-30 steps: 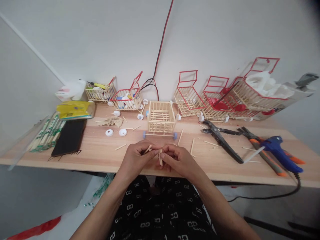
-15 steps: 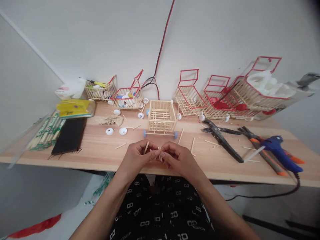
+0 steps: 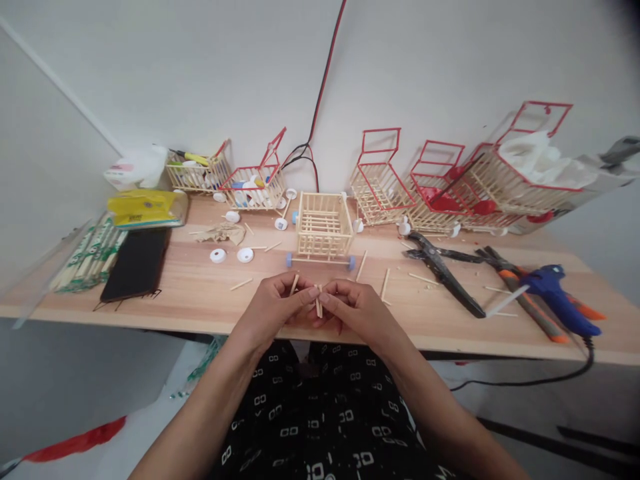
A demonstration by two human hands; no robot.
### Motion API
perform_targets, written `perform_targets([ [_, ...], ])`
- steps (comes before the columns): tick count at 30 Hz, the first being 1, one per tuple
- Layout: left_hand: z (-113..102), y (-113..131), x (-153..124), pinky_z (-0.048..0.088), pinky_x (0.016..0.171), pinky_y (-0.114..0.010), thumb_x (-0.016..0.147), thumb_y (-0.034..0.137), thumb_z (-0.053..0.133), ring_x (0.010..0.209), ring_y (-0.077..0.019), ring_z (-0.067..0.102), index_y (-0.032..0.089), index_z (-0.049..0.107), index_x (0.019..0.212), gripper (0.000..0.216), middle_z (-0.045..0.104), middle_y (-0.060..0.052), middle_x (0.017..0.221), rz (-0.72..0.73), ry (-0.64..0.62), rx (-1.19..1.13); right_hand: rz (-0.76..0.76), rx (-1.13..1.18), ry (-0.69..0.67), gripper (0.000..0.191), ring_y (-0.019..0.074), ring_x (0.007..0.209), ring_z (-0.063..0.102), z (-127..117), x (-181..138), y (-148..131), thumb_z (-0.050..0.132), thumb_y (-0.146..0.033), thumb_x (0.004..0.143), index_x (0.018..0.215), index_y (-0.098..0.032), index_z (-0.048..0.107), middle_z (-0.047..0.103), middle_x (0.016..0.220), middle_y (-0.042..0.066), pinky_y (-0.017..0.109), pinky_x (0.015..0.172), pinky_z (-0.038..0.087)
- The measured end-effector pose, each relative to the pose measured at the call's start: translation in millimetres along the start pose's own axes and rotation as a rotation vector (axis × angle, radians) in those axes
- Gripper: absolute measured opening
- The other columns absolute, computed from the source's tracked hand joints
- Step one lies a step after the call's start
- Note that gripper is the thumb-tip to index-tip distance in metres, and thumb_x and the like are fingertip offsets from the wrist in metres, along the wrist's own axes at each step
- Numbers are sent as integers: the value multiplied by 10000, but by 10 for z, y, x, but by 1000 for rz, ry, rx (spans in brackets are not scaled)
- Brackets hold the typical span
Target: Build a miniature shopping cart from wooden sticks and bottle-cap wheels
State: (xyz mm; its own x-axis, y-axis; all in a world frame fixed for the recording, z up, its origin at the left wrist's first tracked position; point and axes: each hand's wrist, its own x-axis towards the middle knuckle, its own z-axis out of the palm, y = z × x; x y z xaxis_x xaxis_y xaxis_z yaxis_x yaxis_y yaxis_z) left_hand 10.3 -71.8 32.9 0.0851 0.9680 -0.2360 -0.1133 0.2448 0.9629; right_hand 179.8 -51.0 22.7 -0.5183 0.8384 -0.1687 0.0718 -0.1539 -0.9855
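Observation:
Thumb to thumb at the table's front edge, my left hand (image 3: pixel 283 300) and my right hand (image 3: pixel 350 303) pinch short wooden sticks (image 3: pixel 319 305) held nearly upright between them. Another wooden stick (image 3: pixel 295 285) pokes up through the fingers of my left hand. Both hands are closed; the lower ends of the sticks are partly hidden by fingers. Just beyond them stands a small cart basket of wooden sticks (image 3: pixel 325 247) with blue wheels (image 3: pixel 289 260) and no red handle on it. Loose sticks (image 3: pixel 385 285) lie close to my right hand.
Finished stick carts with red trim (image 3: pixel 383 193) line the wall. To the right lie black cutters (image 3: pixel 445 273), orange-handled pliers (image 3: pixel 535 307) and a blue glue gun (image 3: pixel 560 300) with a trailing cord. A phone (image 3: pixel 135 263), bundled sticks (image 3: pixel 87 260) and white wheels (image 3: pixel 245 255) are on the left.
The view has shifted slightly, so the table things sit a little higher. My hands stay together, and the sticks between my fingertips have turned a little.

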Motion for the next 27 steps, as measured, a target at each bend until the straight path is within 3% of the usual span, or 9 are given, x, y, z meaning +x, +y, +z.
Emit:
perform_targets([
  [5,-1,-15,17,241,448,-183,680,385,769,459,-44,369,139,626,750,293,521,52,562,10,1,0,47,85,2,322,143,582,695,23,-8,-12,614,-507,823,801,-190,562,714,702,21,190,442,449],
  [12,28,-44,14,376,535,-187,689,371,774,568,-71,506,139,636,769,281,607,18,684,57,22,-46,31,131,15,358,164,641,710,37,-2,19,647,-535,789,831,-182,601,727,756,46,193,431,458],
  [19,53,-46,0,408,559,-193,697,378,771,563,-73,524,142,617,783,295,594,32,646,44,21,-52,15,120,33,346,132,608,684,53,-8,7,665,-527,771,797,-185,622,724,730,28,196,446,469],
  [27,53,-108,1,242,417,-157,703,398,771,465,-38,420,150,592,845,337,559,40,634,-3,-12,-124,8,115,28,347,125,613,666,63,-11,17,657,-518,783,794,-177,597,709,695,22,196,478,456],
])
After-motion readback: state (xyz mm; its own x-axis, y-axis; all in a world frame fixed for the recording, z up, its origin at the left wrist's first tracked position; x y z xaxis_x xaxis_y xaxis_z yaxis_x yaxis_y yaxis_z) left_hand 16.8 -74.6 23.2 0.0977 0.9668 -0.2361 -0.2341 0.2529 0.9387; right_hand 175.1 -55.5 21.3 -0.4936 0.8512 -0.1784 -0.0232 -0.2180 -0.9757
